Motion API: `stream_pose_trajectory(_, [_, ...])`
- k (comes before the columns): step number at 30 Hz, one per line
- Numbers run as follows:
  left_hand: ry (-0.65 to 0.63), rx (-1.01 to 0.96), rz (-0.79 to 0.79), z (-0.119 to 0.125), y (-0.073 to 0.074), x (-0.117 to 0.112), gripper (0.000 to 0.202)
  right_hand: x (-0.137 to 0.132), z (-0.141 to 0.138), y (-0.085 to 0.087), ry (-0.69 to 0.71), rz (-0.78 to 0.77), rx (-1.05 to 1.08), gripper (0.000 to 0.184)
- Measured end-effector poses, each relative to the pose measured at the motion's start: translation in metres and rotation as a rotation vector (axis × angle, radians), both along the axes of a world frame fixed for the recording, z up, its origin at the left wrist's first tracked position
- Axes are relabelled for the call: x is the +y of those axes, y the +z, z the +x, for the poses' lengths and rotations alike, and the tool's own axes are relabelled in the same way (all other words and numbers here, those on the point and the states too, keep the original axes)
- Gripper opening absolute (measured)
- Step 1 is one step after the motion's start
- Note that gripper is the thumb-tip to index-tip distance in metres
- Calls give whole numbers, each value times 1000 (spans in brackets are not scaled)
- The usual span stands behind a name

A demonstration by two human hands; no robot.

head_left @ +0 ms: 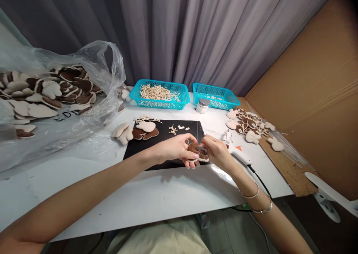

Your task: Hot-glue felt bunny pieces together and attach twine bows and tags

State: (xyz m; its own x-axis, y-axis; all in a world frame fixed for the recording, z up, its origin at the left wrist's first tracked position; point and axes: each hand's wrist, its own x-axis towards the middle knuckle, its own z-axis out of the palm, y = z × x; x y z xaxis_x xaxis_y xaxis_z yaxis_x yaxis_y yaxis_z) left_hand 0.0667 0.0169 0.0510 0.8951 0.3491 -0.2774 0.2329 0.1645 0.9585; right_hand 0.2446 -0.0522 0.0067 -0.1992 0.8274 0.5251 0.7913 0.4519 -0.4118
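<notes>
Over the black mat [163, 127], my left fingers [191, 155] gripped a brown-and-white plush piece [192, 148]; my right fingers [207, 140] curled beside its edge, grip unclear. Step judged: fine two-handed work; next move seemingly called for steady left support.

the brown piece [192, 148] looks like matt, short-napped cloth, and the curtain [156, 30] is matt cloth too. the bag [119, 65] is clear, glossy, crinkled plastic, while the baskets [159, 104] are smooth perforated plastic and the tabletop [125, 205] has a smooth, faintly glossy finish. the panel [307, 78] looks like matt cardboard, the bangle [264, 211] like shiny metal.
</notes>
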Motion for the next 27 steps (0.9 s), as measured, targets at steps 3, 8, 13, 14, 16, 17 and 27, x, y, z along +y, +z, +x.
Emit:
stream_pose_trajectory(3, [-32,-5,7,0,1,0,30,3,0,0,12,-26,37,20])
stream_pose_trajectory(8, [-74,24,-7,-1,2,5,26,9,1,4,72,-145,121,20])
stream_pose_trajectory(13, [-227,30,-61,-3,1,14,19,13,1,9,118,-299,193,25])
stream_pose_trajectory(14, [-231,24,-72,-4,1,15,19,12,0,9,117,-319,212,25])
stream_pose_trajectory(16, [-219,13,-113,-6,2,17,21,9,-2,7,101,-342,253,26])
stream_pose_trajectory(17, [-204,6,-144,-6,2,18,21,6,-2,6,91,-350,281,26])
stream_pose_trajectory(27, [-23,-49,-453,-5,10,15,35,-27,-6,5,3,-186,53,19])
